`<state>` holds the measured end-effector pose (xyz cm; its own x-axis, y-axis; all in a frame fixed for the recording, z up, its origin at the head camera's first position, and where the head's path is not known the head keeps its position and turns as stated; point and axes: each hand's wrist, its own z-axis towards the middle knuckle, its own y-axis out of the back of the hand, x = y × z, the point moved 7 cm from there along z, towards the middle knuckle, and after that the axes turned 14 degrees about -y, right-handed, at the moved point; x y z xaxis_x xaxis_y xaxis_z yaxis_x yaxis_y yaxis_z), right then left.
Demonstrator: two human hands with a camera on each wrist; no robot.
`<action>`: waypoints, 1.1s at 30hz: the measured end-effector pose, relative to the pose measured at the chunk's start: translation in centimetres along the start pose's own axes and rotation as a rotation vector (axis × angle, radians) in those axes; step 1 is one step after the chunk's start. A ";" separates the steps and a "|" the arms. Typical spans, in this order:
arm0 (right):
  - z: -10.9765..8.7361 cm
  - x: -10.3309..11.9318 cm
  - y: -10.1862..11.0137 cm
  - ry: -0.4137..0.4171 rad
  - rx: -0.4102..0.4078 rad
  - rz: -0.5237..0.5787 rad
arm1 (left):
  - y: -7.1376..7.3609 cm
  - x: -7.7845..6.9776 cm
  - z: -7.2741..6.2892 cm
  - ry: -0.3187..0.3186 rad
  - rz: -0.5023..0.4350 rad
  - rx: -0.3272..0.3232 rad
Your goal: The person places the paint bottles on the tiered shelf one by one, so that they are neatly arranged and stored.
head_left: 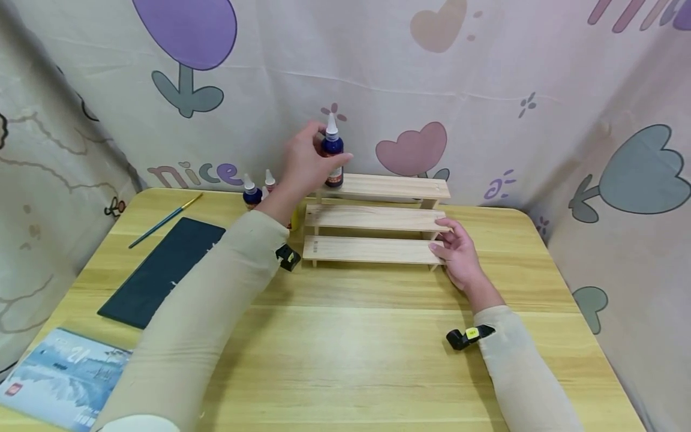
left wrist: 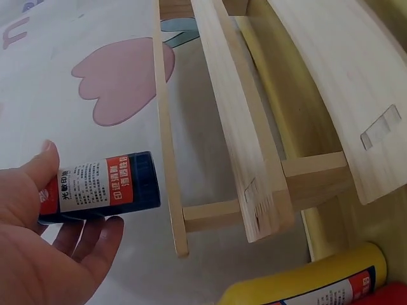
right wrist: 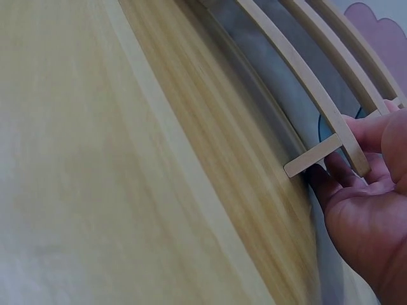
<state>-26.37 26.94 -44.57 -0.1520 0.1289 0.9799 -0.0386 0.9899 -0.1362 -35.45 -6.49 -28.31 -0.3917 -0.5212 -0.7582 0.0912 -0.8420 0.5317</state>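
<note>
Pale wood-grain worktop (head_left: 351,336), bearing all items, left to right: light blue booklet with a printed landscape cover (head_left: 65,372), flat, partly under the left sleeve; flat black rectangular board (head_left: 153,276), lying aslant; slim blue paintbrush with a yellowish end (head_left: 164,221), just beyond the board; dark blue bottle with a white cone nozzle (head_left: 251,193), near the stand's left side; yellow bottle with a printed label (left wrist: 311,279), also by that side; left hand (head_left: 306,161), thumb and fingers closed about a navy plastic bottle with a white cone nozzle (head_left: 333,147); this bottle upright at the left end of the top tier, contact with the wood not certain; three-tier stand of pale bare wood (head_left: 378,216); right hand (head_left: 459,258), part closed, gripping the stand's right end at the lower tiers.

Handling note: best, probably, to keep the bottle plumb, its whole base inside the plank's edges; to loosen the fingers only once it sits flat; to hold the stand steady without tipping it.
</note>
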 end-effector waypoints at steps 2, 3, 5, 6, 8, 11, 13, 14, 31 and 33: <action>0.0 0.0 -0.1 0.002 -0.002 0.003 | -0.2 0.1 0.2 0.006 0.017 0.008; 0.0 0.0 -0.1 0.003 0.003 0.003 | -0.2 0.2 0.3 0.009 0.024 0.012; 0.0 -0.1 -0.1 0.003 0.006 0.008 | -0.3 0.3 0.5 0.015 0.033 0.021; 0.0 -0.1 -0.1 0.003 0.003 0.014 | -0.3 0.3 0.5 0.020 0.033 0.028; 0.0 -0.1 -0.1 0.001 0.002 0.012 | -0.3 0.4 0.7 0.022 0.028 0.052; -0.1 -0.1 0.0 -0.007 -0.010 0.005 | -0.2 0.5 0.9 0.017 -0.029 0.099; -0.2 -0.1 0.0 -0.010 -0.015 -0.003 | -0.1 0.6 1.0 0.011 -0.118 0.129; -0.2 -0.1 0.0 -0.012 -0.016 -0.004 | 0.0 0.6 1.0 0.015 -0.175 0.144; -0.1 0.0 0.0 -0.008 -0.013 -0.017 | -0.3 0.9 1.2 0.007 -0.398 0.251; 0.0 0.1 0.0 -0.006 -0.012 -0.012 | -0.3 0.8 1.3 0.011 -0.406 0.253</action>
<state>-26.33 26.93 -44.50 -0.1572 0.1165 0.9807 -0.0287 0.9921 -0.1225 -36.96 -6.51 -28.62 -0.3393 -0.1603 -0.9269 -0.2936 -0.9181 0.2663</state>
